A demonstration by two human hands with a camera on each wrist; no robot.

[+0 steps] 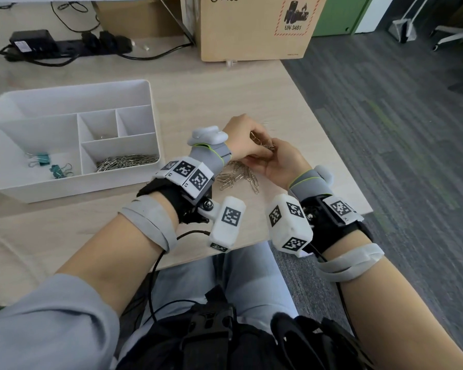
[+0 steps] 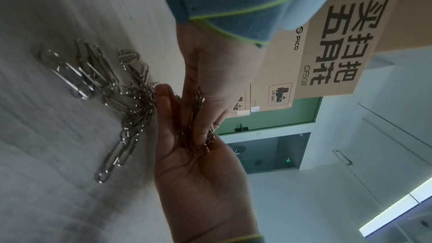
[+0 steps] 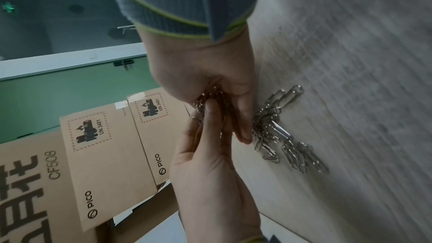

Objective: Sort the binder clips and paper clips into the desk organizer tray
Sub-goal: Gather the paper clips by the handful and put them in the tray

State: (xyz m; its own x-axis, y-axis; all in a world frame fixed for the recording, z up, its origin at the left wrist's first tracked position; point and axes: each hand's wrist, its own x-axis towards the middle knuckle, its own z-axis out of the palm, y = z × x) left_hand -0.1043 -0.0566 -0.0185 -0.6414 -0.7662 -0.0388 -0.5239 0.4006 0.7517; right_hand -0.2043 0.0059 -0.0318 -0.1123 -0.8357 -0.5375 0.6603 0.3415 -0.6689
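Hands [image 1: 262,153] both pinch paper clips [image 1: 262,141]; loose pile [image 1: 241,177] beneath, tray [image 1: 72,182] left.

In the head view, the left hand [image 1: 242,137] covers most of the bunch of silver wire paper clips [image 1: 262,142] held between it and the right hand [image 1: 282,162], so their number cannot be told. The left wrist band hides part of the loose silver paper clips on the tabletop [image 1: 238,176]. Something small and metallic lies in the middle compartment of the white plastic desk organizer tray [image 1: 72,85], too small to identify. In both wrist views the held clips are dark between the palms, and the brown cardboard boxes [image 3: 105,163] are cut off by the edge.
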